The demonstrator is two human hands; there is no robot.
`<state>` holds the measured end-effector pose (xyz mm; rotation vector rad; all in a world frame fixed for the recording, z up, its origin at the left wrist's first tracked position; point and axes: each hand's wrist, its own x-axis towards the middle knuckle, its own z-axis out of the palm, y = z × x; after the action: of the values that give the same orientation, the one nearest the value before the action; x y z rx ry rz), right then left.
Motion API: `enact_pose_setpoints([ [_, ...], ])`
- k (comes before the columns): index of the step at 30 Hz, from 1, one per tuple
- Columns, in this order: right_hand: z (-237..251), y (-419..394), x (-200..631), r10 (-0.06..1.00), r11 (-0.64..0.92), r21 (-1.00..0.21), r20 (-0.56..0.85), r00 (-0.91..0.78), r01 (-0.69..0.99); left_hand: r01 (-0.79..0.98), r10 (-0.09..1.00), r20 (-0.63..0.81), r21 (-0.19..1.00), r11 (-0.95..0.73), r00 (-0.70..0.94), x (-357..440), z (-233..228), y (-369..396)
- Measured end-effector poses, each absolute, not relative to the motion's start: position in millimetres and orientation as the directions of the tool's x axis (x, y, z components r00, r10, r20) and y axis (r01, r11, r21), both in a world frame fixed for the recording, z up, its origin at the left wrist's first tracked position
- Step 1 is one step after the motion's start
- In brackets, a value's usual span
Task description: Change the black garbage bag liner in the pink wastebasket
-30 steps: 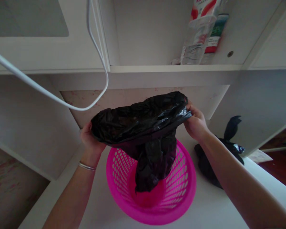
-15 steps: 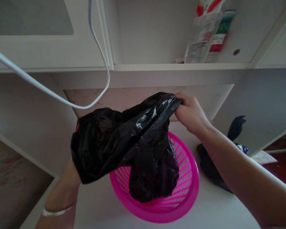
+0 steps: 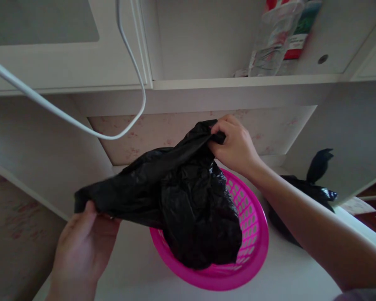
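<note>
White desk surface (image 3: 138, 267) set in an alcove under a white shelf (image 3: 238, 81); patterned pinkish wall panel at the back of the recess. On the shelf stood a clear plastic bottle (image 3: 274, 42) with a red-and-green labelled container just behind it. A white cable (image 3: 81, 125) looped down in front of the left cabinet face. Lighting dim, view from above.

A pink perforated basket (image 3: 253, 251) sat on the desk, near the middle. A black plastic bag (image 3: 188, 200) hung over it, its crumpled body sagging into the basket's opening and covering most of the near rim. The bag's mouth was stretched in a slanted line between the two hands, apparently to hold it taut and open above the basket.

Right hand (image 3: 235, 146): raised, behind the basket, fingers curled and pinching a gathered bunch of the bag's edge. Left hand (image 3: 83, 234): lower and well to the left of the basket, thumb on top, clamping the opposite edge of the bag against the fingers beneath; those fingers mostly hidden by the plastic.

A second black bag (image 3: 310, 188), knotted at the top, lay on the desk to the right of the basket, close to it; contact between them could not be determined.
</note>
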<state>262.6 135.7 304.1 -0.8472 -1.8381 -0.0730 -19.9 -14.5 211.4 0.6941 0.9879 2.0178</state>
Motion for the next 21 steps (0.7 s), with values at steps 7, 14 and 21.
enact_pose_setpoints([
  [7, 312, 142, 280, 0.452, 0.831, -0.278, 0.843, -0.291, 0.482, -0.522, 0.884, 0.216, 0.739, -0.426, -0.414, -40, 256, 44],
  [14, 326, 142, 277, 0.699, 0.570, -0.549, 0.715, -0.010, 0.612, -0.182, 0.959, 0.282, 0.942, -0.283, -0.034, -5, 205, 0],
  [21, 342, 144, 270, 0.797, 0.578, -0.723, 0.600, -0.071, 0.378, 0.101, 0.970, 0.160, 0.985, -0.143, -0.185, -7, 198, -7],
])
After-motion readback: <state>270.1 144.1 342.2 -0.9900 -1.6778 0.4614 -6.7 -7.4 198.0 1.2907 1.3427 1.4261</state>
